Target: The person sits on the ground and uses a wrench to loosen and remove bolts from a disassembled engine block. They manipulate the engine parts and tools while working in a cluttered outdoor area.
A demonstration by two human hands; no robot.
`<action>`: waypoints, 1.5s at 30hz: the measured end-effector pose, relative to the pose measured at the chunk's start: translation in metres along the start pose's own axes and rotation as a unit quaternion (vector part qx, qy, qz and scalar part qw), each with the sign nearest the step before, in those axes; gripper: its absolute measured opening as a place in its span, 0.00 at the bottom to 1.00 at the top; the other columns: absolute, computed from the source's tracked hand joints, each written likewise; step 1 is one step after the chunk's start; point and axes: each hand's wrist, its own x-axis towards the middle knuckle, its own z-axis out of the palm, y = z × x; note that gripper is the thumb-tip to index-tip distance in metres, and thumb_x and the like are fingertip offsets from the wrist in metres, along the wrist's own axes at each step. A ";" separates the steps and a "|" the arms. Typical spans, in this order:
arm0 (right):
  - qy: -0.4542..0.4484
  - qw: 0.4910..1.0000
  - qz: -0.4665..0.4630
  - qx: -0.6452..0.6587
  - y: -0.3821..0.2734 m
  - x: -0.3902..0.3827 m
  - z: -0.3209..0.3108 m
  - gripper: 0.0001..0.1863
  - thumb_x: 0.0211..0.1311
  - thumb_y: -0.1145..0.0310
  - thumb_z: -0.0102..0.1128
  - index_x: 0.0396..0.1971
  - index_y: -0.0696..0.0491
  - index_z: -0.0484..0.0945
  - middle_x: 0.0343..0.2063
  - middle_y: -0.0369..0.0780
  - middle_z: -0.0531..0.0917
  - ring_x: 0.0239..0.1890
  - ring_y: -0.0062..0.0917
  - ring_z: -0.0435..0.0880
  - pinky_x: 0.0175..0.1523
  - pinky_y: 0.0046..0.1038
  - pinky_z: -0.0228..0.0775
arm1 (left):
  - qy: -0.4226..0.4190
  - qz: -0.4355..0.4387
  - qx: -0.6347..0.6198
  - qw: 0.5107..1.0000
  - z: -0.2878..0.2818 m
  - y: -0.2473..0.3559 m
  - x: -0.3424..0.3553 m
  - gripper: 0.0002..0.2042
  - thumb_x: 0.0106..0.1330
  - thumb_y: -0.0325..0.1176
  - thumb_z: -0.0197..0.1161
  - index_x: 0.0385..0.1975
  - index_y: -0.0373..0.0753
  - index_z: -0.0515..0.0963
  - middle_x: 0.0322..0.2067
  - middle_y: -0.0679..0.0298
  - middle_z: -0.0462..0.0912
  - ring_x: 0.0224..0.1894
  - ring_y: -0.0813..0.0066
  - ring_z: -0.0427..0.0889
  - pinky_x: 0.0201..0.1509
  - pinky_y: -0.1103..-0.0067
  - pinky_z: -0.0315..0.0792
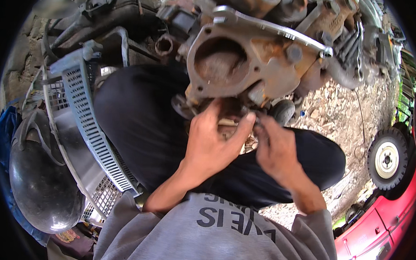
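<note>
While both forearms reach up from the grey shirt point(166, 237), the left hand point(207, 141) and the right hand point(278, 146) meet with thumbs and fingertips close together, just below a rusty metal casting point(270, 68). The fingers of both are bent inward around a small dark spot, but blur and overlap hide it, so I cannot tell whether either hand grips a part or only touches one. Directly above the left fingers is the casting's wide round opening point(220, 61), and up and to the right of them a bolt head point(294, 52) sits on its face. Farther above the fingertips, a long silver bar point(273, 27) slants along the casting's upper edge. Beneath and beside the hands are the dark trousers point(138, 109). Well to the left of the fingers stand a slotted plastic piece point(91, 127) and a black helmet point(45, 181); well to their right, a wheel point(387, 159) and a red vehicle point(381, 225).
</note>
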 end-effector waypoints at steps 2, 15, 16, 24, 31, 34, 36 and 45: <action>0.002 1.000 -0.026 -0.008 0.003 0.011 -0.010 0.09 0.65 0.77 0.62 0.43 0.60 0.78 0.30 0.51 0.84 0.31 0.49 0.85 0.33 0.40 0.77 | 0.000 0.010 -0.026 1.000 0.005 -0.006 0.002 0.15 0.67 0.31 0.69 0.45 0.27 0.76 0.37 0.52 0.87 0.37 0.68 0.89 0.39 0.75 0.84; -0.078 0.909 0.259 0.316 -0.002 0.009 -0.025 0.15 0.75 0.60 0.60 0.48 0.58 0.81 0.21 0.29 0.75 0.19 0.08 0.68 0.22 0.16 0.54 | -0.040 0.010 -0.255 0.966 0.007 -0.035 0.009 0.11 0.69 0.28 0.64 0.46 0.27 0.78 0.40 0.57 0.86 0.42 0.78 0.85 0.46 0.79 0.78; -0.057 0.923 0.244 0.292 -0.002 0.008 -0.022 0.15 0.75 0.61 0.60 0.47 0.59 0.81 0.20 0.30 0.75 0.20 0.09 0.69 0.22 0.17 0.56 | -0.031 0.012 -0.267 0.963 0.009 -0.036 0.008 0.11 0.69 0.27 0.64 0.45 0.27 0.78 0.40 0.57 0.86 0.41 0.78 0.84 0.45 0.80 0.78; 0.079 0.994 0.040 -0.062 -0.011 0.001 0.007 0.09 0.75 0.69 0.57 0.45 0.58 0.80 0.18 0.41 0.77 0.21 0.24 0.77 0.29 0.28 0.68 | -0.001 0.002 -0.270 0.963 0.016 -0.034 0.005 0.11 0.70 0.26 0.65 0.47 0.27 0.77 0.44 0.57 0.86 0.46 0.78 0.84 0.52 0.80 0.78; 0.149 0.986 -0.002 -0.078 0.013 0.000 0.032 0.07 0.75 0.70 0.56 0.43 0.58 0.78 0.21 0.45 0.78 0.19 0.31 0.75 0.28 0.30 0.67 | 0.028 0.022 -0.306 0.951 0.023 -0.037 0.006 0.09 0.70 0.26 0.63 0.45 0.27 0.76 0.38 0.57 0.86 0.39 0.80 0.84 0.44 0.81 0.78; 0.171 0.979 -0.021 -0.107 0.012 0.001 0.034 0.06 0.75 0.72 0.56 0.42 0.58 0.78 0.21 0.46 0.78 0.19 0.33 0.75 0.27 0.31 0.67 | 0.018 0.005 -0.295 0.955 0.021 -0.033 0.006 0.11 0.70 0.27 0.65 0.46 0.27 0.76 0.41 0.56 0.86 0.45 0.78 0.84 0.50 0.80 0.78; 0.180 0.976 -0.038 -0.113 0.015 0.002 0.036 0.05 0.74 0.72 0.56 0.42 0.58 0.78 0.21 0.47 0.77 0.19 0.34 0.75 0.27 0.31 0.67 | 0.020 0.006 -0.287 0.958 0.021 -0.032 0.006 0.11 0.70 0.26 0.65 0.46 0.27 0.76 0.41 0.56 0.86 0.44 0.78 0.84 0.49 0.80 0.78; 0.123 0.990 -0.011 -0.071 0.011 0.004 0.023 0.05 0.74 0.73 0.56 0.41 0.58 0.78 0.20 0.46 0.76 0.19 0.34 0.74 0.27 0.32 0.66 | 0.025 0.022 -0.293 0.956 0.023 -0.034 0.006 0.10 0.70 0.26 0.64 0.46 0.27 0.76 0.41 0.56 0.85 0.44 0.78 0.84 0.49 0.80 0.78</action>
